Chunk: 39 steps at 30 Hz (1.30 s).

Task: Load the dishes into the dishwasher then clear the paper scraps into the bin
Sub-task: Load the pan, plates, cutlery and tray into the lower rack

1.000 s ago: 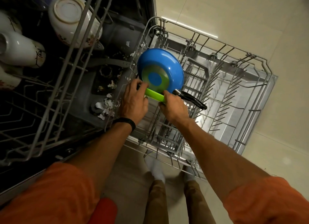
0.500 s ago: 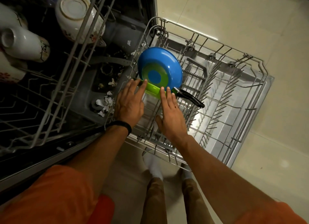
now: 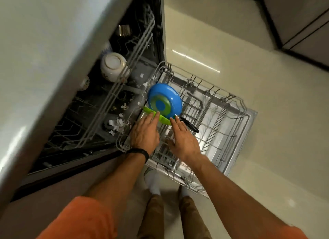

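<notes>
A blue pan (image 3: 164, 103) and green plate (image 3: 161, 118) stand on edge in the lower rack (image 3: 233, 103), at its 10 o'clock corner
Your left hand (image 3: 145, 133) and right hand (image 3: 183, 139), fingers straight and close together, touch the plate's rim without gripping; pull away unevenly and the leaning pan may topple flat

One blue pan (image 3: 164, 100); one green plate (image 3: 162, 118); one white pot (image 3: 113, 66); two racks (image 3: 239, 103); two hands, left hand (image 3: 145, 133) and right hand (image 3: 185, 140).

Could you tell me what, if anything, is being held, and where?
Nothing is gripped; left hand and right hand, fingers straight, touch the green plate at its rim.
</notes>
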Each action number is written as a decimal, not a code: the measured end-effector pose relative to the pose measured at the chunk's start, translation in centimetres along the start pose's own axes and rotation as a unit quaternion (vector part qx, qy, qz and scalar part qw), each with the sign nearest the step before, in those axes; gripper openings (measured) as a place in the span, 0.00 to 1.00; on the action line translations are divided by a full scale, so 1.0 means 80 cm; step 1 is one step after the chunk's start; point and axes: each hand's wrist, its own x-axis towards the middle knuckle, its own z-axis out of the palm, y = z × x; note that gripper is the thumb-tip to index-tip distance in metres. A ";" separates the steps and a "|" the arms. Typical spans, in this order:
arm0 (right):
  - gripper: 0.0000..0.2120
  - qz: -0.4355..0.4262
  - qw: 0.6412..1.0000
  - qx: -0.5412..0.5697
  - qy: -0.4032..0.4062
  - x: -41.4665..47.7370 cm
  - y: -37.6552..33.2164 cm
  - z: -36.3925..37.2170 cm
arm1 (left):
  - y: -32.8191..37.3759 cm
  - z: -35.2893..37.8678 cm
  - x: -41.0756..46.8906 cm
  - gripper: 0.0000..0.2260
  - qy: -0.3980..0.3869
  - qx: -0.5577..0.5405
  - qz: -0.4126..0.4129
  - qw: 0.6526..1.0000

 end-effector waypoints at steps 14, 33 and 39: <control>0.33 -0.075 0.989 0.012 0.129 -0.215 -0.124 -0.252 | 0.130 -0.273 -0.191 0.26 0.148 -0.036 0.038 0.988; 0.27 -0.414 0.902 -0.029 0.123 -0.290 -0.423 -0.235 | -0.064 -0.403 -0.447 0.23 0.403 0.001 -0.200 0.893; 0.28 -0.479 0.873 -0.044 0.084 -0.347 -0.541 -0.140 | -0.162 -0.392 -0.581 0.23 0.422 0.011 -0.277 0.863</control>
